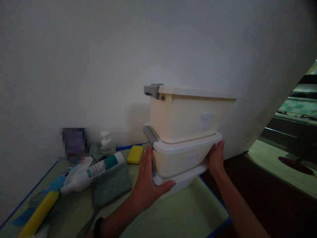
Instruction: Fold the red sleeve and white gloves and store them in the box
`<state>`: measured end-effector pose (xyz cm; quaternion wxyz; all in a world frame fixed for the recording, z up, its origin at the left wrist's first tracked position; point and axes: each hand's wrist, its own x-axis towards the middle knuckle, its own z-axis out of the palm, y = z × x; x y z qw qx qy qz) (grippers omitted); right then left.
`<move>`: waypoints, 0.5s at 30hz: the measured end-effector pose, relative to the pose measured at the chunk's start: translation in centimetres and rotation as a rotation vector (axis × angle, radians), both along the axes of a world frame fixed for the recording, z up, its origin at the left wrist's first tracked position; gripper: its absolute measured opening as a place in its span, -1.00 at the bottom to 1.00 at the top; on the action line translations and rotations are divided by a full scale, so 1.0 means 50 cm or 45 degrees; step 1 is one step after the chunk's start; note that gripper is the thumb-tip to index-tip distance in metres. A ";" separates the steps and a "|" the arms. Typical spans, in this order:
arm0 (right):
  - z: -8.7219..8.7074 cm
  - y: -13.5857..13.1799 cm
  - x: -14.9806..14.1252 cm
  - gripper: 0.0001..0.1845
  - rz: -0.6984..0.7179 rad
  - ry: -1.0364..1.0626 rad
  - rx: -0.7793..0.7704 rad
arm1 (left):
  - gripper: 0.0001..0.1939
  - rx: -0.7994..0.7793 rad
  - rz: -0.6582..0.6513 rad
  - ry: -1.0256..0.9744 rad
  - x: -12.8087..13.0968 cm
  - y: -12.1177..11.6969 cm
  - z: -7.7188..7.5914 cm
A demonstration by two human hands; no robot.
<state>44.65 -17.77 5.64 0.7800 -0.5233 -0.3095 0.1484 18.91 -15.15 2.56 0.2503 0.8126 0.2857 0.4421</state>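
Observation:
Three lidded cream storage boxes stand stacked: a top box [185, 115] with a grey latch, a middle box [175, 163] and a bottom box [179, 186], mostly hidden. My left hand [148, 181] presses the left side of the middle box, its thumb stretched across the front by the bottom box's lid. On the opposite side, my right hand [216, 157] grips the middle box just under its lid, with some fingers hidden behind it. Small labels mark the fronts of the top and middle boxes. Whether the bottom box touches the table I cannot tell.
A green table [146, 221] with blue edging stands against a white wall. On its left lie a white bottle [96, 172], a grey-green cloth [112, 186], a yellow sponge [135, 154], a pump bottle [106, 143] and a blue bottle [47, 191]. Dark floor shows at right.

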 end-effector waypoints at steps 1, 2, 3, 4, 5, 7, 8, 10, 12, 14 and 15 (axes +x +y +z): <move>-0.005 0.007 0.000 -0.17 -0.022 -0.008 -0.017 | 0.14 0.026 -0.001 -0.003 0.000 0.010 0.000; -0.008 0.013 0.001 -0.17 -0.047 -0.019 -0.035 | 0.13 0.046 -0.006 -0.008 0.001 0.022 -0.002; -0.009 0.020 0.002 -0.17 -0.075 -0.031 -0.057 | 0.12 0.060 -0.014 -0.021 0.003 0.035 -0.004; -0.009 0.027 0.003 -0.19 -0.103 -0.043 -0.083 | 0.11 0.064 -0.023 -0.036 0.005 0.048 -0.006; -0.009 0.035 0.004 -0.20 -0.129 -0.055 -0.113 | 0.11 0.059 -0.031 -0.047 0.007 0.062 -0.009; -0.010 0.053 0.007 -0.22 -0.177 -0.077 -0.176 | 0.11 0.030 -0.037 -0.066 0.013 0.091 -0.013; -0.011 0.063 0.008 -0.24 -0.196 -0.088 -0.206 | 0.12 0.011 -0.040 -0.068 0.016 0.104 -0.014; -0.015 0.083 0.010 -0.39 -0.220 -0.116 -0.259 | 0.12 -0.026 -0.045 -0.061 0.022 0.129 -0.013; -0.019 0.104 0.011 -0.61 -0.228 -0.151 -0.295 | 0.12 -0.058 -0.049 -0.060 0.028 0.150 -0.011; -0.021 0.124 0.012 -0.68 -0.226 -0.187 -0.318 | 0.11 -0.078 -0.051 -0.075 0.035 0.168 -0.009; -0.021 0.134 0.013 -0.68 -0.223 -0.205 -0.327 | 0.11 -0.083 -0.050 -0.082 0.038 0.176 -0.009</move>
